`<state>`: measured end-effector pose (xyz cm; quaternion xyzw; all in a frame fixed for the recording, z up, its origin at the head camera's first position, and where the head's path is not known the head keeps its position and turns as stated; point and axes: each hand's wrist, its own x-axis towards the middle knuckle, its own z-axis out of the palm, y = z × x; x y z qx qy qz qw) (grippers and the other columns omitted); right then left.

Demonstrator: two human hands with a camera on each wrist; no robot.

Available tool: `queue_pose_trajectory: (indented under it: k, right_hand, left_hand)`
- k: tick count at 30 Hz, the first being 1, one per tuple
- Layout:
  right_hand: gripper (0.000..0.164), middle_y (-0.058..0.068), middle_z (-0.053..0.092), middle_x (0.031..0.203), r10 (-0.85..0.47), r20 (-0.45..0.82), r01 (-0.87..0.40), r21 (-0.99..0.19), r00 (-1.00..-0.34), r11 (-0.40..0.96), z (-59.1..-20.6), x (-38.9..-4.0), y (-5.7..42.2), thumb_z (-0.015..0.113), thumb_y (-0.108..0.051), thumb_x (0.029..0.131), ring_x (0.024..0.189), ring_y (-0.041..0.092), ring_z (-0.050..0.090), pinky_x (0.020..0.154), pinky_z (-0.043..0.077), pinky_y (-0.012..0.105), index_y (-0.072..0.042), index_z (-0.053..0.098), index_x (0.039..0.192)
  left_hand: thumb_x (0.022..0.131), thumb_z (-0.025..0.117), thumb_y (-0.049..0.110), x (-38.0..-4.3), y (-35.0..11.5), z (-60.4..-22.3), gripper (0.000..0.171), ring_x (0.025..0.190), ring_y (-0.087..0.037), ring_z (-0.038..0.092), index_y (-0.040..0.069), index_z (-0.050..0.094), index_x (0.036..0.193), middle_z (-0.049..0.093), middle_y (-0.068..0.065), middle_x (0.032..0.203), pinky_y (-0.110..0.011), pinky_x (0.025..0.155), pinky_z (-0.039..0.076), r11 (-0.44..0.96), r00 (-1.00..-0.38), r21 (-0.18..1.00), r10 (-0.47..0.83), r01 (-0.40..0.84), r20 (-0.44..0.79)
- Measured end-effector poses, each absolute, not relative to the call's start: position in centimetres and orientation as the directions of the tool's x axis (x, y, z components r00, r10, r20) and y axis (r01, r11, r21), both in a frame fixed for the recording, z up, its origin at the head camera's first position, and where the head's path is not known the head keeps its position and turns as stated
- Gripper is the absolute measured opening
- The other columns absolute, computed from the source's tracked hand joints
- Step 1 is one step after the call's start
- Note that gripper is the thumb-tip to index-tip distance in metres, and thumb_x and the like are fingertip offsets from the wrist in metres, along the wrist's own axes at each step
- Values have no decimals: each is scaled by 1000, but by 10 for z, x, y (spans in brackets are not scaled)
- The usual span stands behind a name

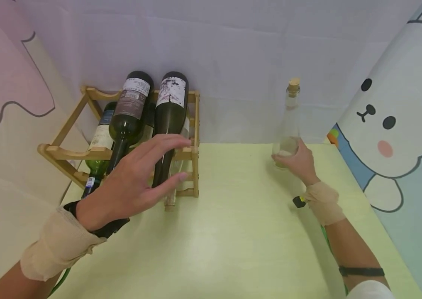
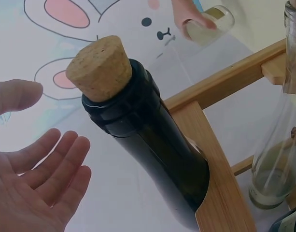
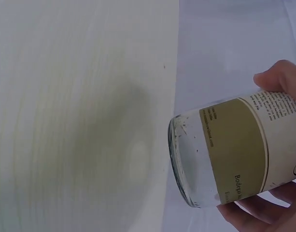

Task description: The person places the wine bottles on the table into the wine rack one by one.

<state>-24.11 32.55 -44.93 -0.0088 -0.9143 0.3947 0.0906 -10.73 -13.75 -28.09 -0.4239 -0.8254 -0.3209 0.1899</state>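
Observation:
My right hand (image 1: pixel 302 162) grips a clear glass bottle (image 1: pixel 291 118) round its lower body, at the back right of the table. The bottle stands roughly upright with a cork (image 1: pixel 294 82) in its mouth. In the right wrist view its printed label (image 3: pixel 239 150) shows between thumb and fingers, and its base appears raised off the tabletop. My left hand (image 1: pixel 132 187) is held above the front of the wooden rack (image 1: pixel 72 153), fingers spread and holding nothing. Beside it, in the left wrist view, a dark bottle neck (image 2: pixel 157 154) with a cork (image 2: pixel 100 67) pokes out of the rack, apart from the fingers.
Several bottles lie in the rack, neck forward: two dark ones on top, a green-necked bottle (image 1: pixel 96 164) and a clear one (image 2: pixel 275 159) lower down. A small black object (image 1: pixel 299 202) is by the right wrist. White cloth (image 1: pixel 240 74) hangs behind the table (image 1: pixel 233 241).

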Motion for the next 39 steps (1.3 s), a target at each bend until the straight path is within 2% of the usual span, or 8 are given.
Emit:
queue_pose_trajectory:
  k: [7, 13, 18, 24, 31, 34, 38, 39]
  right_hand:
    - [76, 23, 68, 119, 13, 281, -167, -607, -960, 777, -428, -221, 317, 93, -36, 82, 101, 42, 66, 81, 49, 55, -2, 55, 138]
    - [83, 22, 66, 138, 2, 370, -232, -587, -929, 775, -416, -213, 313, 96, -28, 77, 120, 44, 61, 95, 45, 66, -7, 58, 148]
    - [79, 19, 65, 141, -37, 464, -316, -539, -885, 781, -407, -208, 312, 96, -17, 72, 128, 44, 55, 100, 41, 67, -11, 63, 143]
    - [82, 19, 66, 135, -154, 636, -501, -411, -756, 762, -398, -203, 307, 97, 0, 61, 129, 45, 51, 110, 35, 63, -8, 67, 136]
    - [79, 18, 67, 135, -309, 750, -652, -209, -586, 729, -381, -196, 298, 97, -6, 61, 128, 46, 51, 110, 34, 62, -10, 69, 135]
    - [80, 16, 68, 134, -346, 759, -676, -164, -551, 718, -375, -192, 294, 98, -4, 59, 127, 46, 51, 108, 35, 63, -12, 70, 134]
    - [82, 16, 68, 134, -383, 753, -694, -133, -535, 708, -368, -187, 293, 100, -5, 57, 127, 45, 51, 109, 35, 61, -11, 70, 133]
    - [81, 16, 68, 134, -387, 758, -701, -127, -525, 702, -366, -185, 292, 99, -6, 57, 126, 46, 51, 109, 35, 60, -11, 71, 133]
  left_hand:
    - [101, 77, 26, -105, -139, -281, 59, 141, -24, 55, 12, 53, 153, 56, -5, 153, -48, 115, 44, 467, -597, 374, 580, 801, 555]
    - [101, 77, 27, -105, -139, -280, 59, 141, -24, 55, 13, 53, 154, 56, -5, 154, -49, 114, 46, 481, -603, 368, 578, 796, 550]
    - [101, 78, 27, -105, -140, -280, 59, 141, -23, 55, 12, 54, 153, 57, -5, 153, -48, 114, 46, 479, -607, 376, 580, 793, 542]
    - [102, 77, 27, -104, -138, -278, 56, 140, -18, 55, 13, 54, 152, 55, 0, 154, -46, 113, 47, 476, -643, 434, 593, 765, 485]
    - [105, 73, 29, -102, -126, -276, 54, 140, -22, 57, 15, 53, 154, 52, -4, 158, -48, 108, 51, 459, -653, 475, 624, 751, 429]
    - [106, 72, 33, -101, -117, -276, 53, 116, -17, 68, 16, 54, 153, 51, -4, 159, -42, 95, 57, 488, -676, 484, 632, 726, 378]
    - [106, 70, 39, -98, -101, -281, 53, 83, -10, 65, 16, 54, 152, 53, -3, 156, -34, 74, 58, 566, -729, 485, 629, 667, 270]
    - [107, 69, 40, -98, -96, -282, 53, 83, -10, 66, 16, 54, 152, 55, -3, 152, -34, 74, 57, 581, -743, 495, 626, 647, 237]
